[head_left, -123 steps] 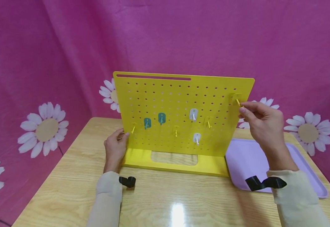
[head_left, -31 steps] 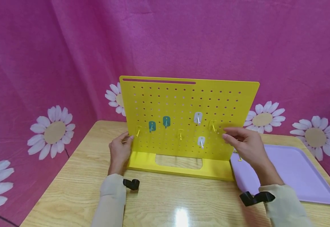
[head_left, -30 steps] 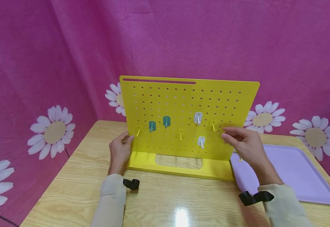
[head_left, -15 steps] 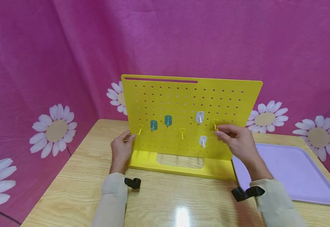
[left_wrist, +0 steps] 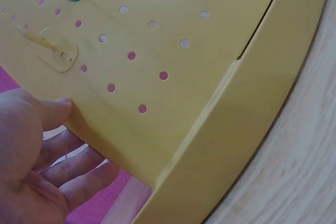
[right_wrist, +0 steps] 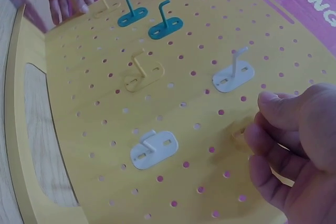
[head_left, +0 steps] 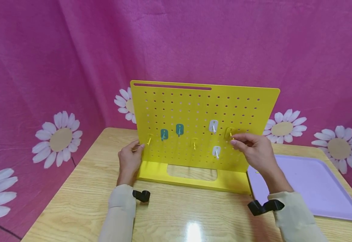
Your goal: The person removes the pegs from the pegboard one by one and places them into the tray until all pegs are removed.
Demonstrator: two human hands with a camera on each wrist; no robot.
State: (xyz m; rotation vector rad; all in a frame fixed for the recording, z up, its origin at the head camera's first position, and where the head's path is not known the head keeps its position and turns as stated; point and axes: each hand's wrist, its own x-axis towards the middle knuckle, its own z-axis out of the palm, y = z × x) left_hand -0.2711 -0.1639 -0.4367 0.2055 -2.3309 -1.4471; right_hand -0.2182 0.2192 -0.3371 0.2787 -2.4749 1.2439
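A yellow pegboard [head_left: 266,97] stands upright on its base, with several hooks on its face. My left hand [head_left: 130,158] grips its left edge; in the left wrist view the thumb [left_wrist: 55,113] lies on the front and the other fingers reach behind. At the right side, my right hand [head_left: 254,149] pinches the peg of a yellow hook [head_left: 229,131]; in the right wrist view the fingers mostly cover it. Close by are a white hook [head_left: 213,126] and a lower white hook [head_left: 216,152]. Two teal hooks [head_left: 180,129] and two more yellow hooks [head_left: 194,144] sit farther left.
A lilac tray [head_left: 309,181] lies right of the board, partly under my right forearm. A bit of a yellow hook [head_left: 257,172] shows in it beside the wrist. The wooden table [head_left: 163,215] extends in front, and a pink flowered curtain [head_left: 194,43] hangs behind.
Earlier my right hand held a yellow hook at the board's upper right; that spot is now bare and a yellow hook lies in the tray. The hand has moved left onto another yellow hook.
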